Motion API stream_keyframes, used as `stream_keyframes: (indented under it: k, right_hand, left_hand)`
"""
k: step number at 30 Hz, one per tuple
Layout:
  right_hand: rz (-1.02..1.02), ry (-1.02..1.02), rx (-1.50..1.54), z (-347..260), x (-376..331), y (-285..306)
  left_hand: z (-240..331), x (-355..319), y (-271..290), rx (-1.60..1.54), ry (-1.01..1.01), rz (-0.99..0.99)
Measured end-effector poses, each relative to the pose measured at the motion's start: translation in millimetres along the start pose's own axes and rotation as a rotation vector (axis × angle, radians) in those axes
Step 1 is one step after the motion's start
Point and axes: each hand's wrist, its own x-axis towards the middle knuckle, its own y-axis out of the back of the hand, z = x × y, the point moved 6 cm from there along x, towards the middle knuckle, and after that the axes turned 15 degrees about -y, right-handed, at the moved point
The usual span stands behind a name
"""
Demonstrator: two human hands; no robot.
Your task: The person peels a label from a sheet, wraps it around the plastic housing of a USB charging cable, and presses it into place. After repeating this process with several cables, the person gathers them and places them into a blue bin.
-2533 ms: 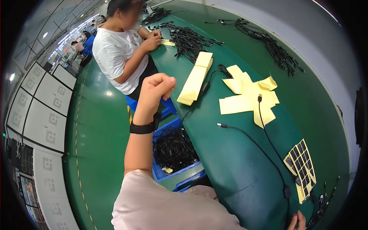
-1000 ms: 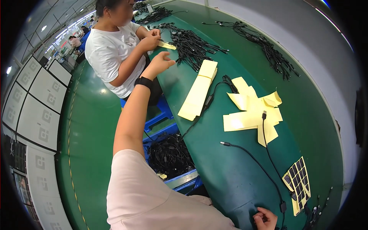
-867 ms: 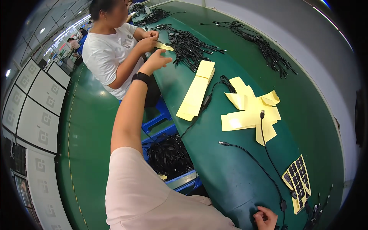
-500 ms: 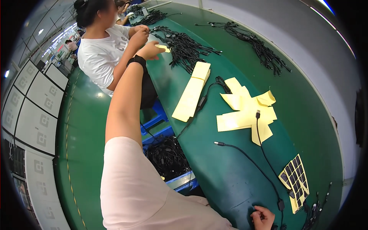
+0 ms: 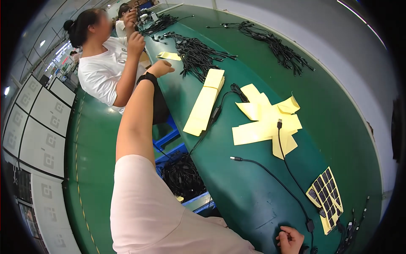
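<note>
We stretch our left hand [image 5: 160,68] along the seat-side edge of the bench [image 5: 253,194], toward its far end. Its fingers are slightly bent; we cannot tell whether that grip has anything in it. Just past it, a yellow strip [image 5: 169,56] lies near the same edge, beside a heap of black cables [image 5: 192,51]. Nearer us along that edge is a banded stack of yellow strips [image 5: 204,103].

Our right hand [image 5: 291,240] is at the near end of the bench, fingers curled in; we cannot tell whether this grip is bare either. Just beside it is a cable box [image 5: 310,225], and toward the wall-side edge are yellow label sheets [image 5: 327,190] with black rectangles. Crossed yellow papers [image 5: 266,118] lie midway along the bench, a cable plug [image 5: 279,122] over them. More cables [image 5: 275,44] lie by the wall-side edge. A co-worker [image 5: 101,63] in a white shirt sits at the seat-side edge, both hands raised.
</note>
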Motion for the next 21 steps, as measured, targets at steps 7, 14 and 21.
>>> stream_keyframes:
  k: [7,14,21]
  right_hand:
    - [0.011,-0.014,0.014,-4,-2,1]
    - [0.020,0.001,0.033,-5,0,-1]
    - [0.037,0.008,0.042,0,1,0]
  left_hand:
    - [-13,-12,-11,-0.083,0.085,0.033]
    - [-26,-20,-24,-0.134,0.056,0.053]
    - [-43,-26,-27,-0.209,0.069,0.105]
